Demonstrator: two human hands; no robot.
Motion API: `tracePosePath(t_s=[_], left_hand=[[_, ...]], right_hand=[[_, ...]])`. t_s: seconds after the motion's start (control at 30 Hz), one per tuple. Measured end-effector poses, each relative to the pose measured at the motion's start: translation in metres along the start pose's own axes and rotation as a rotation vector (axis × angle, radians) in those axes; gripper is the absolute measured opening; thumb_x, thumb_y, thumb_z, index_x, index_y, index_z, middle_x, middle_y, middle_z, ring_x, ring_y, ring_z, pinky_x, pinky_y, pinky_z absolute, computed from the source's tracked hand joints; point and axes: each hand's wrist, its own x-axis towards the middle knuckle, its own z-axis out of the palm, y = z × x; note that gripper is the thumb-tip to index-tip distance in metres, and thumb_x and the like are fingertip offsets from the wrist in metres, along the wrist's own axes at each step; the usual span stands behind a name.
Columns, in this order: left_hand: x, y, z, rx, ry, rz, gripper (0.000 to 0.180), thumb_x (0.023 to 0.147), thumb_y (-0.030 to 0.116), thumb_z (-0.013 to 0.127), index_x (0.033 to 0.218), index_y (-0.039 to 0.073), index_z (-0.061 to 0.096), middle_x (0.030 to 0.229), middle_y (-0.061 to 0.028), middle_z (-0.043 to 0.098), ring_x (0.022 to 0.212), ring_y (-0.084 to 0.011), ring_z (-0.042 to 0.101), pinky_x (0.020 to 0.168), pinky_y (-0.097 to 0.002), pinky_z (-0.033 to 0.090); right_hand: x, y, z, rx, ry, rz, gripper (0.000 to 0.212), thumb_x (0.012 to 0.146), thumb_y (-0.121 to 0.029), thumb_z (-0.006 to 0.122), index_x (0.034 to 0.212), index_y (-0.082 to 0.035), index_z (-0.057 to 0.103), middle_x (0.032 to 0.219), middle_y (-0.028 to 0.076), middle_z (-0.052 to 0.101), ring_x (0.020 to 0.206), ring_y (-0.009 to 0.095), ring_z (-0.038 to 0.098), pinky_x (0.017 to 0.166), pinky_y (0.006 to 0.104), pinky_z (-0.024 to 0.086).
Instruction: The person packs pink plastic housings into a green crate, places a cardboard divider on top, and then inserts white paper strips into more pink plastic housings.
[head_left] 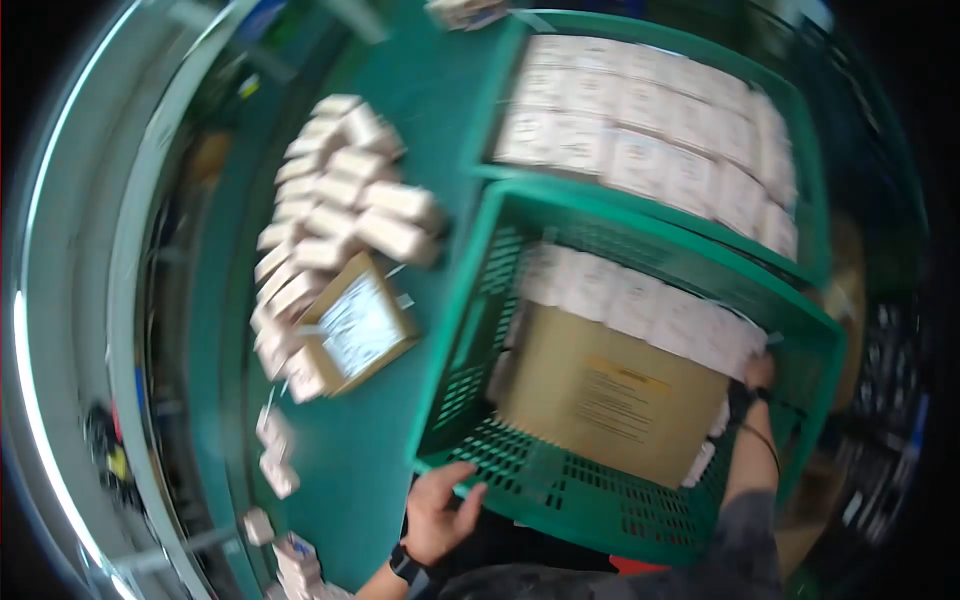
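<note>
A green plastic crate [469, 300] with slotted walls is in front of me. Inside, a row of small pale boxes [632, 298] lines its far side, and a brown cardboard sheet or box [560, 395] with a printed label covers much of the bottom. My right hand [760, 373] reaches in at the right end of the row, against the last pale box. Its fingers are mostly hidden and blurred. At the crate's near left corner is my left hand [440, 515], thumb and fingers apart, holding nothing; whether it touches the rim I cannot tell.
Beyond stands a second green crate [812, 170] packed with pale boxes. On the green work surface [375, 440] to the left lie a heap of similar boxes [330, 200] and an open brown carton [397, 350] with a white label. More boxes trail toward the near left.
</note>
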Motion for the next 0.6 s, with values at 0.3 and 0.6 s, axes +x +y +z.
tracePosePath(t_s=[0.3, 0.6], left_hand=[[-0.147, -0.283, -0.095, 0.377, 0.618, -0.687, 0.077, 0.076, 0.027, 0.078, 0.131, -0.009, 0.038, 0.132, -0.0309, 0.044, 0.123, -0.0442, 0.043, 0.104, -0.0473, 0.036], [-0.207, -0.414, -0.147, 0.250, 0.876, -0.945, 0.094, 0.070, 0.035, 0.082, 0.139, -0.006, 0.032, 0.138, -0.0317, 0.037, 0.129, -0.0458, 0.036, 0.109, -0.0491, 0.030]], right_hand=[[-0.200, -0.316, -0.169, 0.552, 0.103, -0.600, 0.022, 0.093, -0.011, 0.058, 0.110, 0.003, 0.062, 0.104, 0.018, 0.066, 0.094, 0.027, 0.063, 0.086, 0.0356, 0.049], [-0.634, -0.633, -0.078, 0.481, -0.679, -1.514, 0.072, 0.075, -0.034, 0.078, 0.132, -0.002, 0.048, 0.139, 0.027, 0.039, 0.127, 0.041, 0.042, 0.104, 0.0451, 0.038]])
